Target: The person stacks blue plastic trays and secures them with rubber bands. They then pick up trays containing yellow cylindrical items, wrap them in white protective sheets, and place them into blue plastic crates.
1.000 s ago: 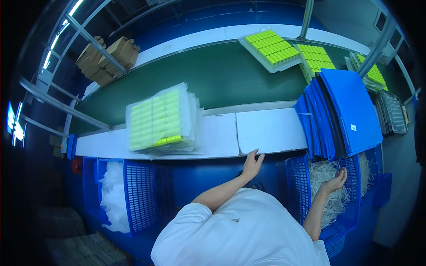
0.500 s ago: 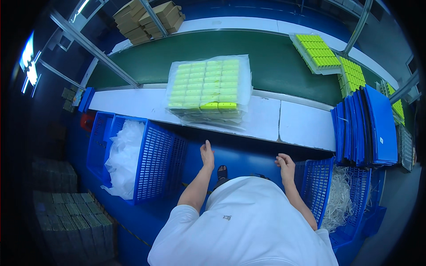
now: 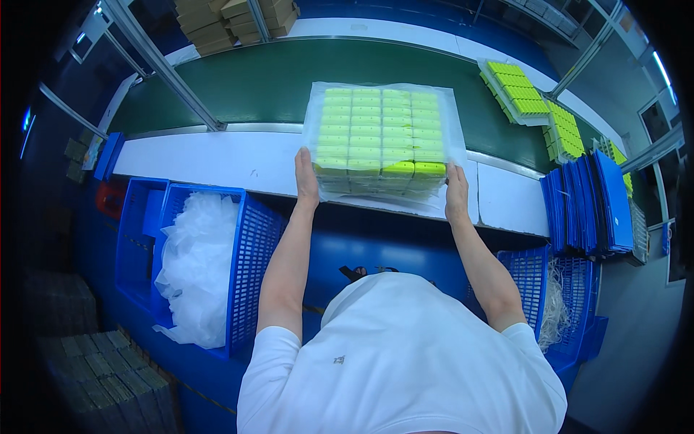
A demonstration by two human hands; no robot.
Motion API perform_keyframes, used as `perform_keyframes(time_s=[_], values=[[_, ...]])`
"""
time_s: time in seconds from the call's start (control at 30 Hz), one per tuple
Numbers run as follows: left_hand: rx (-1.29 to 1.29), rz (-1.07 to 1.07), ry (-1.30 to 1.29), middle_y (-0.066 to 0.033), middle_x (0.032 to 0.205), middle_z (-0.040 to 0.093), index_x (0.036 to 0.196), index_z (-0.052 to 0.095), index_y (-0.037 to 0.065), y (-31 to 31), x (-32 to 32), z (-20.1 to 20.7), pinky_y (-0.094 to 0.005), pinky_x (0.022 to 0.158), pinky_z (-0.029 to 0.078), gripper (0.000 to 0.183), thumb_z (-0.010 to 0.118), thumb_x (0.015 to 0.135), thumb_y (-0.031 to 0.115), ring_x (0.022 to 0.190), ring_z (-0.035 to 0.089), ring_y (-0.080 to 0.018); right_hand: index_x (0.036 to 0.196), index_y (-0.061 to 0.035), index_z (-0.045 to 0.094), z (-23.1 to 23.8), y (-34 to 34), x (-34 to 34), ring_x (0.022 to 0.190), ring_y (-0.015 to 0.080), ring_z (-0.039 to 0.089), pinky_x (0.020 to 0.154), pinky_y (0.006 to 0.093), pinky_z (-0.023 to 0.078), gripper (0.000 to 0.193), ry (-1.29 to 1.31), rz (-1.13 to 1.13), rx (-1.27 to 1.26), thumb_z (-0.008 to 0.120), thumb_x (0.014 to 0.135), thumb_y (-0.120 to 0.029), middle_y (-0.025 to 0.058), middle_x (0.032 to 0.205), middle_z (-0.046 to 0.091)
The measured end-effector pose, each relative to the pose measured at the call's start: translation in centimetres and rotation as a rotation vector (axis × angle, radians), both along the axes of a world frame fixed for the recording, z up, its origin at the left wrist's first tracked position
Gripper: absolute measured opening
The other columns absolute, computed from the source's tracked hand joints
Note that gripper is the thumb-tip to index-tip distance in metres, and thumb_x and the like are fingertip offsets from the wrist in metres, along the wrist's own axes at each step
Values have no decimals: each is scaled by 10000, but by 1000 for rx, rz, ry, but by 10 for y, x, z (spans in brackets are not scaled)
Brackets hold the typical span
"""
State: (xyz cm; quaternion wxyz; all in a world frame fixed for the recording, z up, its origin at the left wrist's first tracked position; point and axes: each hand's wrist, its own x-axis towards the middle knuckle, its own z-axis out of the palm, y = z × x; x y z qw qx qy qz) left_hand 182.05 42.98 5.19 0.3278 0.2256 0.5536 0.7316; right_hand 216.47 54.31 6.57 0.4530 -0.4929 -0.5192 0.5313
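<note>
A layered stack of bright yellow-green blocks [image 3: 382, 130], set in rows and covered by a translucent white sheet, lies across the bench's white edge in front of me. My left hand [image 3: 306, 177] presses its left side near the front corner, fingers pointing forward. On the opposite side, my right hand [image 3: 456, 194] presses the right front corner. Between them the two hands hold the stack. Its underside is hidden, so I cannot tell whether it rests fully on the bench. The sheet juts out past the blocks on both sides.
A green conveyor belt [image 3: 238, 83] runs behind the white ledge [image 3: 210, 160]. More yellow-green blocks [image 3: 517, 90] sit at the right, near upright blue panels [image 3: 585, 206]. Blue crates flank me: one with white sheets [image 3: 199, 260], one with pale strips [image 3: 553, 307]. Metal posts [image 3: 170, 69] rise beside the belt.
Both hands have risen from in front of my body to the sides of the stack. The stack now sits squarer to me and further right in view; the view itself has also shifted.
</note>
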Motion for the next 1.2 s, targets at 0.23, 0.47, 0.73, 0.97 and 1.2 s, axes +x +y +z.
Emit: perform_keyframes(time_s=[0.23, 0.47, 0.73, 0.97, 1.2], values=[[-109, -77, 109, -121, 1294, 609, 1379, 501, -28, 8, 0, -3, -347, 1023, 421, 468, 583, 997, 229, 1183, 562, -225, 1324, 32, 557, 0, -17, -17, 1176, 210, 538, 1027, 322, 386, 424, -34, -98, 123, 535, 1021, -263, 131, 1267, 608], [-27, -39, 12, -107, 1339, 579, 1401, 490, -9, 4, 18, -1, -373, 1028, 426, 455, 566, 989, 167, 1191, 559, -234, 1282, 17, 579, -19, -1, -28, 1177, 301, 576, 1018, 379, 432, 397, -90, -149, 184, 569, 986, -248, 185, 1248, 604], [-225, -143, 127, -152, 1383, 539, 1432, 440, -19, -9, 12, -4, -440, 1050, 438, 530, 494, 1021, 312, 1228, 551, -302, 1282, -65, 646, -12, 68, -21, 1184, 294, 615, 1013, 372, 469, 436, -45, 109, 134, 631, 905, -283, 158, 1272, 667], [-312, -218, 132, -176, 1392, 511, 1448, 388, -39, -5, 12, -3, -457, 1079, 417, 589, 475, 1032, 368, 1254, 527, -313, 1285, -84, 665, -24, 74, -7, 1234, 350, 583, 1062, 436, 441, 521, 57, 95, 74, 549, 958, -472, 172, 1336, 630], [-298, -307, 95, -147, 1431, 495, 1429, 432, 26, -7, 3, 0, -467, 1098, 384, 526, 388, 1050, 387, 1310, 487, -286, 1367, -84, 603, -33, 86, -10, 1333, 378, 498, 1141, 438, 356, 584, 130, 32, 109, 386, 1024, -505, 202, 1435, 548]])
